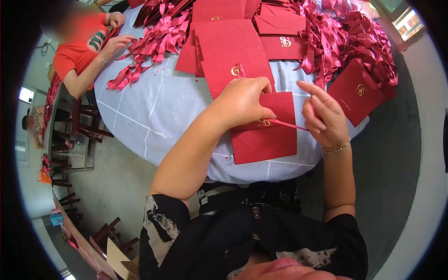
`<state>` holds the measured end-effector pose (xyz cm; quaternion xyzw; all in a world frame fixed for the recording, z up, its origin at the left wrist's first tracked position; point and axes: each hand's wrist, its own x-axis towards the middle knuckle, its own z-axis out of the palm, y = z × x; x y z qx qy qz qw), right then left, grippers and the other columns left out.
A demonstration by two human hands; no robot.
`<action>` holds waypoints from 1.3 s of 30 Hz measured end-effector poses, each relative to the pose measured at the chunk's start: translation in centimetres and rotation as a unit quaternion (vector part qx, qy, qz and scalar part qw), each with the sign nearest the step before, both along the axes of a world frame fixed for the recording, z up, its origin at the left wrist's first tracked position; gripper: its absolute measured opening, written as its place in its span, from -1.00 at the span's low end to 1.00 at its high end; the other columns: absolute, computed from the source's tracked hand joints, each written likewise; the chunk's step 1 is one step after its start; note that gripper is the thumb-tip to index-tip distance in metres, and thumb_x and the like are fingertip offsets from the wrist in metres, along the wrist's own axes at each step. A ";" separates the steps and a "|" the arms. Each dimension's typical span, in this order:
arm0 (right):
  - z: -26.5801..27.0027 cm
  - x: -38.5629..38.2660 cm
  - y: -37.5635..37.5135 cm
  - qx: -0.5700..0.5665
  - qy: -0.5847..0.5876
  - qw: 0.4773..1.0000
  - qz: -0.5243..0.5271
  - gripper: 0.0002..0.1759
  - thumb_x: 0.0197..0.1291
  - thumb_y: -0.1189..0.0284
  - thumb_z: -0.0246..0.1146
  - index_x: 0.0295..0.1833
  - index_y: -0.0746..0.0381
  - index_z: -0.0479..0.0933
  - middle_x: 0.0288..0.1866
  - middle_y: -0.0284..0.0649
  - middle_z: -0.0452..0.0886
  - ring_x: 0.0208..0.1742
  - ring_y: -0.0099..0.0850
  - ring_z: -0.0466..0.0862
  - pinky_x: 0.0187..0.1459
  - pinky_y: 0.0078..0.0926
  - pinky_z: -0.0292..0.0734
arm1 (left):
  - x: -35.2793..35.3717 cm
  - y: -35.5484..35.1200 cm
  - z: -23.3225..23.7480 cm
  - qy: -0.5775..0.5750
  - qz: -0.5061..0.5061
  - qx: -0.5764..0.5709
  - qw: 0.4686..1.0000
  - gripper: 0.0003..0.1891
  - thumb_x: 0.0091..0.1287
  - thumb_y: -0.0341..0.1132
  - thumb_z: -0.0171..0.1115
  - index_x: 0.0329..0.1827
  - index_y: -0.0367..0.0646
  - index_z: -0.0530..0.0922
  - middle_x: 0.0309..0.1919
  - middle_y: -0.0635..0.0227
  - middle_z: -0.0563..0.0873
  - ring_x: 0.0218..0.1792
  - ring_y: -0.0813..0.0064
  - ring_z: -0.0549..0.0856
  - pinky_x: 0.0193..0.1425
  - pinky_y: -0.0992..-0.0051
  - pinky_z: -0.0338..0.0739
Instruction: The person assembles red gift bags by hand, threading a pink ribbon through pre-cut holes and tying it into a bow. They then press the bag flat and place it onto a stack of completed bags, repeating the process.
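A red card sleeve with gold lettering [264, 143] lies on the cloth in front of me. Over its upper part is my left hand [247, 100], fingers bent and closed, with the thumb pressing the end of a thin pink ribbon [289, 124] near the gold letters. The ribbon runs right, to my right hand [325, 114]. That hand is raised beside the sleeve, index finger pointing up-left and the other fingers curled on the ribbon. A stack of red sleeves [231, 46] lies just beyond my left hand.
Piles of pink ribbon [161, 39] and more ribboned red sleeves [357, 91] lie across the grey cloth-covered table [135, 121]. At the left a person in an orange shirt [77, 58] handles ribbons. Dark stools [88, 121] stand on the floor at left.
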<state>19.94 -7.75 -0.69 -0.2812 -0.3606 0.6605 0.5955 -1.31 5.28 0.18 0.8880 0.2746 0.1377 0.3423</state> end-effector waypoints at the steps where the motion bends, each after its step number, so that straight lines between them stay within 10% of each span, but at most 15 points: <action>1: 0.3 -0.6 -0.1 -0.025 -0.029 0.999 -0.011 -0.62 0.58 0.45 0.00 0.40 0.32 0.39 -0.34 -0.26 0.59 -0.59 -0.73 0.29 -0.54 -0.69 0.28 | 0.0 0.0 -0.1 -0.004 -0.006 0.007 1.000 -0.45 -0.05 -0.22 0.65 -0.05 -0.29 0.58 -0.18 0.01 0.76 -0.07 0.08 0.76 0.03 0.28 0.63; 7: -1.5 -2.7 0.5 -0.042 -0.409 0.893 -0.184 -0.89 0.41 0.53 0.27 -0.02 0.32 0.60 -0.34 -0.27 0.71 -0.47 -0.67 0.56 -0.44 -0.68 0.44 | -0.1 -0.3 -0.3 -0.023 -0.008 0.029 0.999 -0.45 -0.02 -0.20 0.64 -0.05 -0.31 0.59 -0.16 -0.01 0.76 -0.05 0.07 0.76 0.06 0.27 0.63; 25: -0.7 -4.9 2.7 0.120 -0.701 0.643 -0.283 -0.90 0.10 0.49 0.40 -0.27 0.28 0.70 -0.43 -0.05 0.69 -0.44 -0.12 0.71 -0.35 -0.25 0.60 | 0.9 -1.8 -0.6 -0.094 0.011 0.174 0.980 -0.77 0.11 -0.39 0.45 -0.23 -0.26 0.61 -0.35 0.08 0.74 -0.24 0.04 0.73 -0.03 0.14 0.55; 39: -0.5 -4.8 2.5 0.126 -0.564 0.753 -0.313 -0.89 0.13 0.51 0.45 -0.30 0.31 0.67 -0.41 -0.09 0.68 -0.43 -0.27 0.70 -0.35 -0.40 0.58 | 0.2 -1.9 0.0 -0.109 0.020 0.176 0.978 -0.77 0.07 -0.38 0.48 -0.26 -0.19 0.61 -0.39 0.18 0.71 -0.25 0.11 0.70 0.03 0.23 0.49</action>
